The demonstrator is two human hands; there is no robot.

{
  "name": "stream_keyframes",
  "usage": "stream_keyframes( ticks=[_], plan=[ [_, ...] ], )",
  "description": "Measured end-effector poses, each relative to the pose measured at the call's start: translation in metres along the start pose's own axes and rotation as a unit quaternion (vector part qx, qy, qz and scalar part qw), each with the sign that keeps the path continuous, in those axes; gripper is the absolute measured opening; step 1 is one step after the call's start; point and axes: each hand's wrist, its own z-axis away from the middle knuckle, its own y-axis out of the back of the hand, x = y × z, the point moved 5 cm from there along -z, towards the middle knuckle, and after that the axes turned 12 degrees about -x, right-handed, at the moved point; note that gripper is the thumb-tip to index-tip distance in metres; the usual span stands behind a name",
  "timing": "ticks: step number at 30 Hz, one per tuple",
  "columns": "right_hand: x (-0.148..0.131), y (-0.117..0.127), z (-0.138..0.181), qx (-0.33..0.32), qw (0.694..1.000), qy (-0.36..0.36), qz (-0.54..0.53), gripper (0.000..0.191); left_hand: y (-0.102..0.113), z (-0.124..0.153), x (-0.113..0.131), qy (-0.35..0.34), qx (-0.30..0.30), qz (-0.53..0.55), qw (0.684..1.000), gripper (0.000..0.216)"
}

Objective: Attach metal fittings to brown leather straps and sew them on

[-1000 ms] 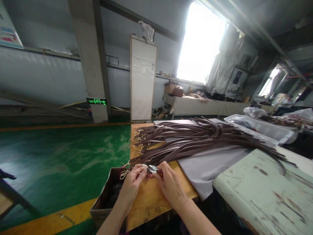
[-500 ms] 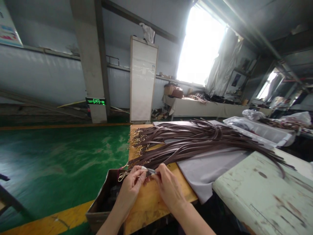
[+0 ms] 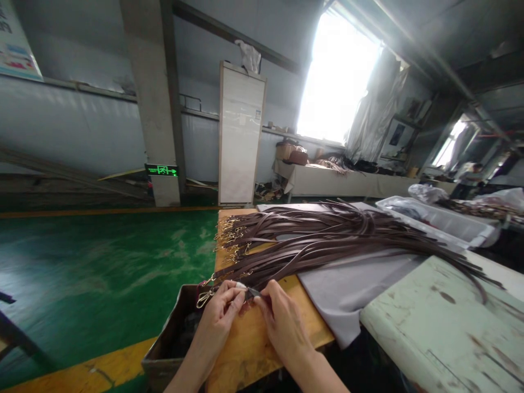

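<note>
**Strap end worked at the counter's near left corner**

At the near left edge of the wooden counter stands an open box. The left hand is closed, pinching a brown strap just behind its metal clasp. The right hand is pinched shut on a small tool at that strap end. Behind, a pile of straps fans rightward over grey cloth; one strap seems in work, and how many are finished cannot be told.
</note>
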Motion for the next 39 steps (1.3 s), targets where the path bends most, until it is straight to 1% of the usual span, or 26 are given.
stream_keyframes(
  ticks=[5,7,9,13,16,17,19,21,24,27,28,29,31,32,33,34,35,36,37,38,39],
  plan=[
    [0.009,0.021,0.011,0.093,0.994,-0.045,-0.022,0.020,0.001,0.000,-0.003,0.008,0.014,0.008,1.000,0.035],
    [0.014,0.027,0.014,0.102,0.992,-0.057,-0.037,0.020,0.001,0.000,-0.004,0.009,0.021,0.012,1.000,0.034],
    [0.018,0.030,0.013,0.095,0.992,-0.066,-0.048,0.016,0.002,0.001,-0.006,0.008,0.027,0.016,0.999,0.033],
    [0.024,0.035,0.000,0.111,0.987,-0.094,-0.074,0.020,0.002,0.001,-0.011,0.009,0.026,0.024,0.999,0.030],
    [0.022,0.034,-0.016,0.084,0.990,-0.074,-0.090,0.006,0.004,0.000,-0.014,0.007,0.024,0.023,0.999,0.027],
    [0.021,0.033,-0.019,0.069,0.991,-0.064,-0.097,0.006,0.004,0.000,-0.015,0.005,0.025,0.021,0.999,0.027],
    [0.020,0.032,-0.023,0.044,0.991,-0.049,-0.119,0.014,0.004,-0.001,-0.017,0.005,0.025,0.020,0.999,0.027],
    [0.021,0.031,-0.022,0.028,0.986,-0.049,-0.159,0.020,0.002,-0.003,-0.021,0.011,0.018,0.024,0.999,0.028],
    [0.021,0.031,-0.013,0.002,0.966,-0.071,-0.247,0.034,-0.003,-0.002,-0.026,0.027,0.006,0.031,0.999,0.031],
    [0.016,0.039,0.001,-0.019,0.943,-0.085,-0.322,0.038,-0.003,0.000,-0.028,0.031,0.026,0.019,0.999,0.029],
    [0.013,0.042,0.006,-0.038,0.935,-0.084,-0.341,0.038,-0.002,0.001,-0.027,0.027,0.036,0.010,0.999,0.029],
    [0.011,0.043,0.012,-0.076,0.930,-0.082,-0.351,0.037,-0.001,0.002,-0.026,0.023,0.045,-0.003,0.999,0.028],
    [0.007,0.042,0.024,-0.185,0.926,-0.079,-0.319,0.038,0.002,0.002,-0.023,0.010,0.061,-0.044,0.997,0.026],
    [0.007,0.041,0.030,-0.225,0.933,-0.087,-0.269,0.041,0.003,0.003,-0.020,0.005,0.070,-0.071,0.995,0.025],
    [0.009,0.043,0.035,-0.237,0.946,-0.099,-0.198,0.045,0.004,0.003,-0.018,0.001,0.079,-0.099,0.992,0.023],
    [0.012,0.046,0.039,-0.219,0.962,-0.112,-0.116,0.050,0.004,0.004,-0.016,-0.002,0.090,-0.126,0.988,0.021],
    [0.015,0.052,0.043,-0.182,0.975,-0.120,-0.040,0.051,0.004,0.005,-0.015,-0.003,0.101,-0.150,0.983,0.020],
    [0.015,0.057,0.047,-0.142,0.982,-0.120,0.017,0.046,0.004,0.007,-0.013,-0.001,0.112,-0.171,0.979,0.020],
    [0.015,0.060,0.053,-0.116,0.986,-0.111,0.050,0.034,0.004,0.008,-0.013,0.001,0.124,-0.190,0.974,0.021],
    [0.015,0.061,0.059,-0.109,0.988,-0.095,0.062,0.018,0.004,0.010,-0.013,0.004,0.138,-0.209,0.968,0.022],
    [0.015,0.060,0.067,-0.118,0.988,-0.078,0.055,0.006,0.004,0.011,-0.013,0.007,0.152,-0.228,0.962,0.022]
  ],
)
